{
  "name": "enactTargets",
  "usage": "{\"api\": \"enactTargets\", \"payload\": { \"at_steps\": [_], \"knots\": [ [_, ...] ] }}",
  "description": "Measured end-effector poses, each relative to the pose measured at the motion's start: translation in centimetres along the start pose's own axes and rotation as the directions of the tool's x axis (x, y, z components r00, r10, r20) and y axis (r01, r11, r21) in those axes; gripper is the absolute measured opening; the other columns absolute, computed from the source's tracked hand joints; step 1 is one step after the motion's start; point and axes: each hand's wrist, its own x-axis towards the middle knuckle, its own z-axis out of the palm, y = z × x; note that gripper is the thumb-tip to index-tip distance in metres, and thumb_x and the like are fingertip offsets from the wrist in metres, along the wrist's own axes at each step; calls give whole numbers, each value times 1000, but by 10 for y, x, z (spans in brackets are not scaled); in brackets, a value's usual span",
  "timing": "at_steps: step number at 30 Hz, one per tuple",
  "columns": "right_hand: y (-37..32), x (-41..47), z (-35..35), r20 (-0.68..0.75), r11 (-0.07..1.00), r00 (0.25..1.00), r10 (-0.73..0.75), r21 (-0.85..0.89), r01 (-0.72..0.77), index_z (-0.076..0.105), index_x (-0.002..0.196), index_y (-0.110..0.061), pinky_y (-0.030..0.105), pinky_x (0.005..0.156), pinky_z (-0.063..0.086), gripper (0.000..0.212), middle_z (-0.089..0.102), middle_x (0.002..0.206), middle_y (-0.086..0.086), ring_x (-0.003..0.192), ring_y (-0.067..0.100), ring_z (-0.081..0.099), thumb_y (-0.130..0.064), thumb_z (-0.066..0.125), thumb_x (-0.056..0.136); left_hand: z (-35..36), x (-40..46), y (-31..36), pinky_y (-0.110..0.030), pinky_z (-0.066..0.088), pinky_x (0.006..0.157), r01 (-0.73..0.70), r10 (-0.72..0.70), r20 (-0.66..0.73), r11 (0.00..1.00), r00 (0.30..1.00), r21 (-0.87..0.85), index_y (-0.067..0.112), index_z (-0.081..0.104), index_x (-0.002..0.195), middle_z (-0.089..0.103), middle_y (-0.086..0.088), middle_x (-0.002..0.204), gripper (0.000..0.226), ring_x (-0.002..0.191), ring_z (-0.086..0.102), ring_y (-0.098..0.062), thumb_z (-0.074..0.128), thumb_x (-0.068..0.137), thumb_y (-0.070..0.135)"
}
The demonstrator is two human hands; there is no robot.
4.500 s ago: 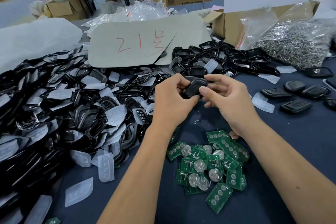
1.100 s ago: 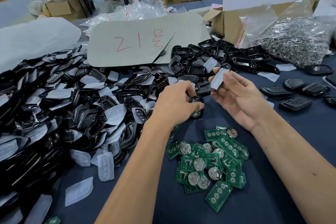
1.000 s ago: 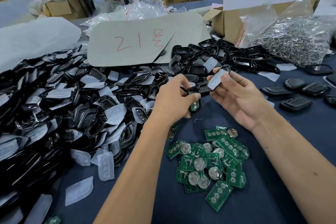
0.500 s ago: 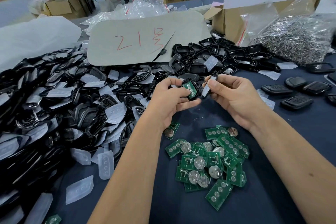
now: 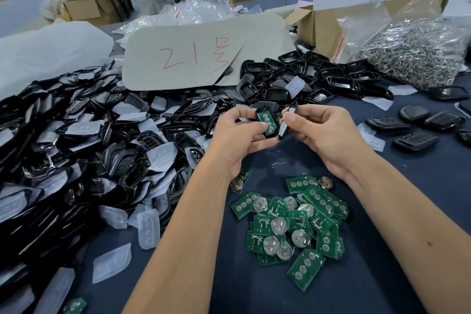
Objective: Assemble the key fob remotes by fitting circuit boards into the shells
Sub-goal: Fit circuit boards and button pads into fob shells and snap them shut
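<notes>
My left hand (image 5: 237, 132) grips a black shell half (image 5: 266, 122) with a green circuit board seated in it, button pads facing up. My right hand (image 5: 323, 135) pinches a second black shell half with a translucent rubber pad (image 5: 286, 122), held edge-on right beside the first, nearly touching it. Both are raised above the dark blue table (image 5: 420, 186). A pile of loose green circuit boards (image 5: 290, 227), some with coin cells, lies below my hands.
A big heap of black shells and translucent pads (image 5: 89, 150) fills the left. More empty shells (image 5: 318, 76) lie behind my hands. Several closed fobs (image 5: 415, 141) sit at right. A grey card (image 5: 204, 53), a cardboard box (image 5: 328, 25) and a bag of metal rings (image 5: 418, 53) stand behind.
My left hand lifted the shell with the board up from the table. My right hand brought the padded shell half down and left until it sits edge-on beside it.
</notes>
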Motion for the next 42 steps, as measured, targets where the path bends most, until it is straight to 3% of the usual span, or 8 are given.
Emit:
{"api": "enactTargets", "payload": {
  "at_steps": [5, 11, 21, 26, 30, 35, 39, 42],
  "knots": [
    [0, 0, 3, -61, 1000, 998, -21, -11, 21, 80, 86, -12, 22, 63, 50, 45, 74, 74, 3, 62, 10, 61, -42, 91, 54, 0, -2, -1, -27, 62, 66, -38, 38, 13, 999, 999, -1, -9, 64, 111, 66, -36, 119, 20, 85, 68, -34, 70, 92, -5],
    [1, 3, 6, -142, 998, 989, -31, -52, 23, 77, 91, -11, 16, 51, 47, 51, 70, 64, -2, 50, 6, 57, -42, 90, 54, 2, -2, -9, -34, 64, 69, -158, 158, 24, 988, 987, -2, 3, 69, 91, 66, -6, 70, 9, 63, 66, -15, 76, 90, -3],
    [4, 2, 8, -157, 991, 983, -91, -107, 75, 80, 71, -22, 16, 55, 51, 28, 78, 74, 2, 57, 7, 66, -42, 93, 56, 4, -3, -13, -33, 64, 69, -383, 374, 81, 902, 924, 199, 7, 79, 99, 76, -15, 90, 12, 83, 77, -21, 78, 89, 0],
    [2, 0, 10, -145, 988, 983, -116, -118, 99, 81, 69, -35, 16, 55, 51, 19, 78, 72, -1, 57, 6, 66, -43, 93, 56, 4, -5, -12, -32, 64, 73, -417, 387, 160, 873, 908, 253, 22, 80, 95, 75, -5, 87, 28, 83, 76, -20, 73, 91, -5],
    [5, 1, 9, -170, 980, 976, -136, -168, 107, 81, 70, -33, 19, 57, 52, 20, 78, 74, 1, 59, 9, 67, -38, 99, 62, 1, -4, -11, -36, 64, 75, -450, 408, 196, 839, 892, 305, 22, 80, 98, 78, -4, 90, 27, 87, 77, -22, 76, 88, -2],
    [9, 0, 10, -238, 952, 956, -170, -290, 98, 77, 74, -21, 35, 68, 61, 47, 78, 75, -1, 72, 19, 75, -59, 95, 53, 2, -4, -12, -51, 63, 77, -491, 463, 178, 757, 869, 430, 32, 81, 91, 71, 4, 76, 30, 76, 73, -31, 90, 74, 9],
    [11, 0, 10, -220, 898, 952, -214, -427, 103, 74, 76, -20, 35, 59, 53, 58, 75, 70, -1, 64, 14, 66, -74, 84, 60, -4, -1, -12, -58, 62, 77, -468, 432, 181, 792, 883, 392, 24, 82, 95, 72, -7, 72, 27, 72, 75, -37, 86, 76, 6],
    [8, 1, 2, -94, 950, 985, -143, -292, 110, 76, 91, -27, 29, 52, 45, 42, 69, 74, -6, 63, 11, 57, -67, 75, 79, -7, -1, -10, -56, 63, 82, -443, 403, 185, 817, 896, 369, 23, 81, 96, 75, -7, 74, 32, 73, 77, -30, 84, 78, -3]
  ]
}}
